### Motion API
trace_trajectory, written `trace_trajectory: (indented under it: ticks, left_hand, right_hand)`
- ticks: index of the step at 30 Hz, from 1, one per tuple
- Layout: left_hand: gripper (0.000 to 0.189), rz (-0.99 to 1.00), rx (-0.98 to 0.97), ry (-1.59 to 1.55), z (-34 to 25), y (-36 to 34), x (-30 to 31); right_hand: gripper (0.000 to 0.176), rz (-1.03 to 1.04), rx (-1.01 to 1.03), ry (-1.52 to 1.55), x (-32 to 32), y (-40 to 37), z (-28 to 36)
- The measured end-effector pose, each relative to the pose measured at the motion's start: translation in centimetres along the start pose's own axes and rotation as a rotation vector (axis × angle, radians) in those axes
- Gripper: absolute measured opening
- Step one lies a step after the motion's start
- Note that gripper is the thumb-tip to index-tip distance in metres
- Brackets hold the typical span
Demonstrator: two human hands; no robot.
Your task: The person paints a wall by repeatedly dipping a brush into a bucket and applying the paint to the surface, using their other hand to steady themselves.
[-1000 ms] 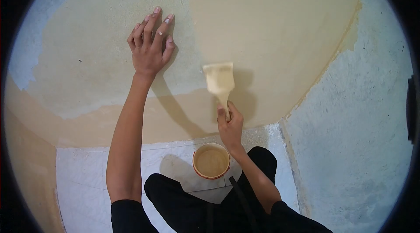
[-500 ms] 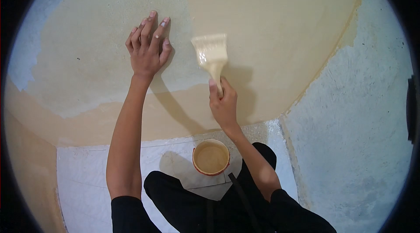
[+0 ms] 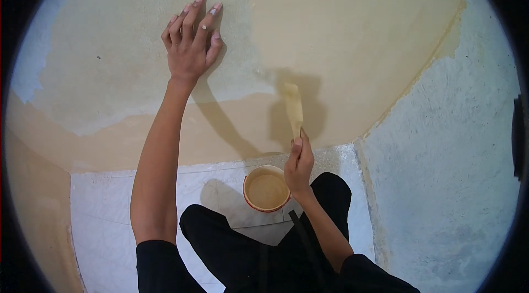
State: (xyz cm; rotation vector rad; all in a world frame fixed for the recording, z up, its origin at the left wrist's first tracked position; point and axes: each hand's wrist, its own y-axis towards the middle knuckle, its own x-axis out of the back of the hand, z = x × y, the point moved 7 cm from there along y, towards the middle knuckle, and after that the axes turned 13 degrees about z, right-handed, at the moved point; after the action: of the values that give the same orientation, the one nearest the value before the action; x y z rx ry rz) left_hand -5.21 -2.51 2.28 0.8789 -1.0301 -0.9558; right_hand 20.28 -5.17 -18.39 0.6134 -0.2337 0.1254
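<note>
Black-clothed legs (image 3: pixel 226 243) fill the lower centre of the frame. Just beyond, a round, red-edged bucket (image 3: pixel 267 209) of beige paint rests on white floor tiles (image 3: pixel 110 199). Right of it, the right hand (image 3: pixel 298 171) grips a cream-coated paintbrush (image 3: pixel 294 108) at centre. At upper left, the left hand (image 3: pixel 189 53), grasping nothing, touches the partly beige wall (image 3: pixel 341 34).

Floor (image 3: pixel 113 205): white tiles with thin dark lines
Bucket (image 3: pixel 254 204): small, round, red near the rim, standing near the floor's far edge, right of that edge's middle
Paint (image 3: pixel 266 189): tan, in the bucket
Shadow (image 3: pixel 216 196): grey, left of the bucket
White specks (image 3: pixel 347 154): at the floor's far right corner
</note>
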Motion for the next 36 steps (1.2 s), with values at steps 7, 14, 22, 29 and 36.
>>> trace_trajectory:
  ticks: [7,14,22,29,36]
  left_hand:
    - [0.042,0.001,-0.001,0.016,0.0,0.2,0.0]
    - [0.043,-0.005,-0.004,0.031,-0.1,0.3,0.0]
    - [0.044,-0.007,-0.006,0.025,0.1,0.3,0.1]
    - [0.042,-0.029,-0.009,0.015,0.2,0.0,-0.1]
    - [0.042,-0.012,0.001,0.042,0.1,0.1,-0.1]
  right_hand:
    - [0.032,-0.073,0.12,-0.067,-1.7,3.6,2.5]
    - [0.036,0.048,-0.066,0.042,-3.8,5.9,1.9]
    - [0.038,0.137,-0.189,0.069,-4.1,1.1,-1.3]
    - [0.035,0.044,-0.05,0.095,-3.2,6.6,3.7]
    - [0.032,0.153,-0.201,0.124,-5.1,3.7,-0.7]
